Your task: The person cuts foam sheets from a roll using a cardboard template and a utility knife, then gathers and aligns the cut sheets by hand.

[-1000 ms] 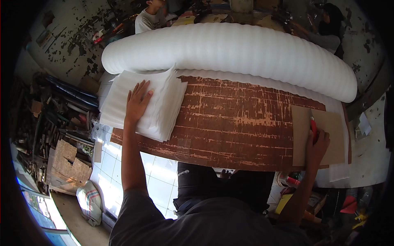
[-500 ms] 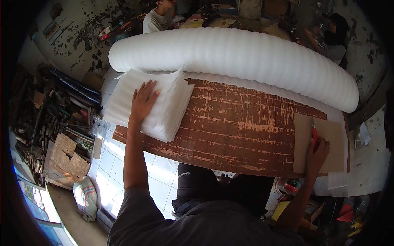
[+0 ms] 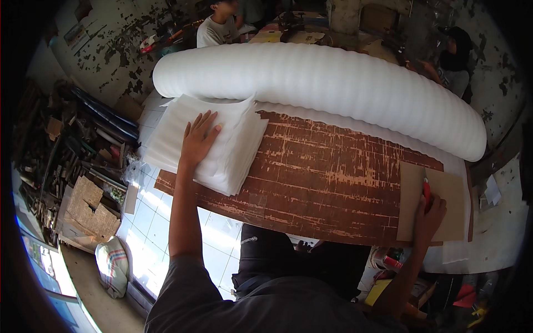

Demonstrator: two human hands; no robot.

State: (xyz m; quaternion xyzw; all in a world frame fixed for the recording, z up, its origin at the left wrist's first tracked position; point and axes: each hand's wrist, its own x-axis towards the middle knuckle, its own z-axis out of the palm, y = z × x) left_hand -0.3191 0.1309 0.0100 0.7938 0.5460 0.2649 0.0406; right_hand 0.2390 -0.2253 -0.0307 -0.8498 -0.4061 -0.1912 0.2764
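Note:
My left hand (image 3: 200,139) lies flat, fingers stretched out, on a stack of white foam sheets (image 3: 230,150) at the left end of the brown board (image 3: 327,183). In my right hand (image 3: 430,218) is a red utility knife (image 3: 426,191), its tip pointing away from me. That hand rests over a tan cardboard panel (image 3: 411,202) at the board's right end. Across the far side stretches a large roll of white foam (image 3: 316,72). A strip of its foam (image 3: 452,177) runs out along the board's right side, partly under the cardboard.
Two people (image 3: 216,28) (image 3: 456,61) are beyond the roll, at the far left and far right. Scrap wood (image 3: 83,205) and dark rolls (image 3: 102,114) are piled at left. A white sack (image 3: 112,266) stands on the floor. To the right lies a pale sheet (image 3: 499,222).
The whole view has shifted slightly, with the table lower in the picture. Both hands keep nearly the same places on the stack and the cardboard.

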